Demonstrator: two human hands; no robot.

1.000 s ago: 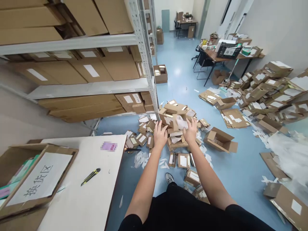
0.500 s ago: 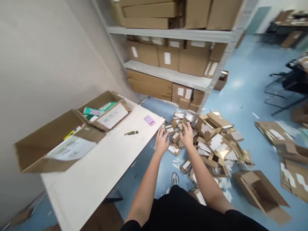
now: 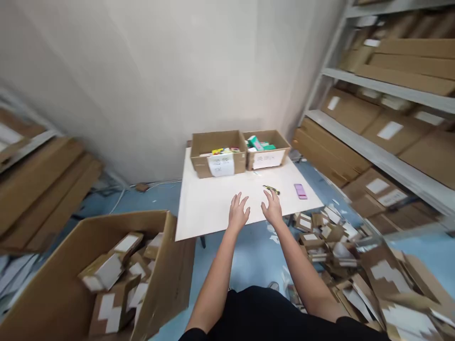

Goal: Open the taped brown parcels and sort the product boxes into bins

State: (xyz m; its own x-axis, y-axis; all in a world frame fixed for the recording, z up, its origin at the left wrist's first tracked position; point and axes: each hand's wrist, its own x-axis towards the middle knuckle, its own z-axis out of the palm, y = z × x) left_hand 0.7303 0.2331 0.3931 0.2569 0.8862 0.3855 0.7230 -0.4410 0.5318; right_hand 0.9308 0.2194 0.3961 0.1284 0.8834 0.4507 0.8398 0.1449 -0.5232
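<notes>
Head view: left hand [image 3: 237,211] and right hand [image 3: 272,208] hover spread and empty above the white table [image 3: 209,208]; the utility knife [image 3: 271,190] lies just beyond the right fingertips, best approached slowly.

Table [image 3: 213,208]: white, plain. Utility knife [image 3: 271,190]: black with yellow. Small flat item [image 3: 300,191] near it: pink-purple. Two open boxes [image 3: 218,158] at the table's far edge: brown cardboard, each with a white printed sheet on the front; contents green, yellow and pink. Large carton [image 3: 71,284]: brown, filled with brown parcels bearing white labels. Floor [image 3: 249,255]: light blue. Wall [image 3: 142,71]: off-white. Shelf rack [image 3: 373,156]: light grey, stocked with brown cartons with white labels. Person's clothing [image 3: 270,317]: black.
</notes>
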